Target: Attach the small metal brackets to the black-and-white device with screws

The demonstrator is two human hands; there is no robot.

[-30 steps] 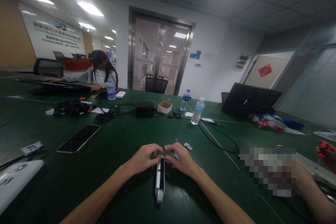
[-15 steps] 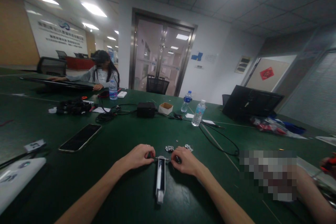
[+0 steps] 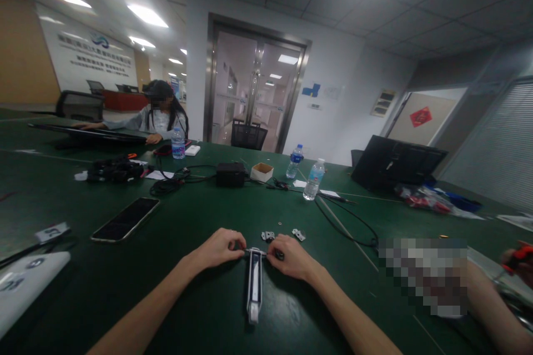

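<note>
On the green table lies a long, narrow, silver-white channel-shaped piece (image 3: 250, 288), its length pointing toward me. A thin metal rod (image 3: 262, 254) crosses its far end. My left hand (image 3: 225, 247) pinches the rod's left end between thumb and fingertips. The fingers of my right hand (image 3: 289, 256) are closed at the rod's right end, and a small dark part (image 3: 280, 255) shows by the curled fingers. Just beyond my right hand lie small silver metal brackets (image 3: 267, 236), another bracket (image 3: 298, 234) and a tiny ring (image 3: 280, 223).
A phone (image 3: 125, 219) lies to the left. Water bottles (image 3: 313, 180), a small open box (image 3: 262, 172), a black adapter (image 3: 230, 175) and cables stand farther back. A co-worker's arm (image 3: 491, 299) is at right; another person (image 3: 162, 113) sits across the table.
My right hand has shifted slightly left, closer to the channel piece and the rod's end. My left hand has hardly moved.
</note>
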